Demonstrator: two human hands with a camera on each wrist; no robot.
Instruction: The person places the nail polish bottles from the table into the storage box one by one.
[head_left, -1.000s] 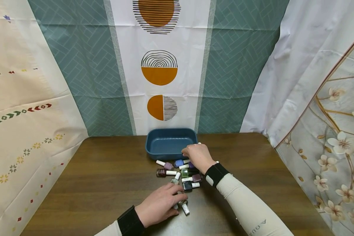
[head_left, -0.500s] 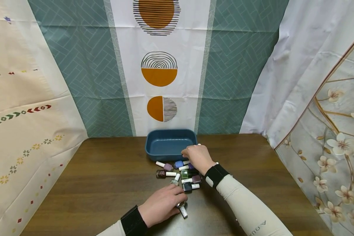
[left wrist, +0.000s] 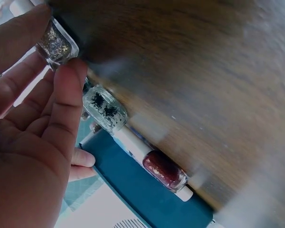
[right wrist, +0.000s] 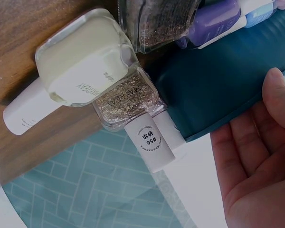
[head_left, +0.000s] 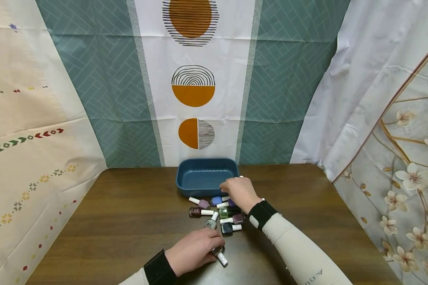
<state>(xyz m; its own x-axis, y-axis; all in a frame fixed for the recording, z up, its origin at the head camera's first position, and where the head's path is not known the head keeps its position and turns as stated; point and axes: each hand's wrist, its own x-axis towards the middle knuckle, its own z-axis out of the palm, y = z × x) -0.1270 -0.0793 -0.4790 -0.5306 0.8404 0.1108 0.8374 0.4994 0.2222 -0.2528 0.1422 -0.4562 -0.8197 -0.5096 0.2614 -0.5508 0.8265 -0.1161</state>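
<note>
My left hand (head_left: pixel 192 250) is at the near end of a cluster of nail polish bottles. Its thumb and finger pinch a glitter nail polish bottle (left wrist: pixel 56 45), whose white cap (head_left: pixel 222 259) points toward me. Just beyond lies a clear bottle with dark flecks (left wrist: pixel 104 108). My right hand (head_left: pixel 239 192) holds the front right rim of a blue bin (head_left: pixel 196 191), thumb (right wrist: pixel 274 78) on the outer wall and fingers over the rim. Beside it are a pale cream bottle (right wrist: pixel 85 57) and a gold glitter bottle (right wrist: pixel 128 97), mostly hidden by this hand in the head view.
Between the hands lie several more bottles: dark red (head_left: pixel 195 212), mauve (head_left: pixel 203 204), blue (head_left: pixel 216 201), green (head_left: pixel 223 213), plum (head_left: pixel 238 219) and black (head_left: pixel 227 228). The brown table (head_left: pixel 135 213) ends at hanging cloths (head_left: pixel 281 118) behind and at both sides.
My left hand has drawn back slightly with the glitter bottle, its fingers closer round it, uncovering more of the flecked bottle. The right hand stays at the bin's rim.
</note>
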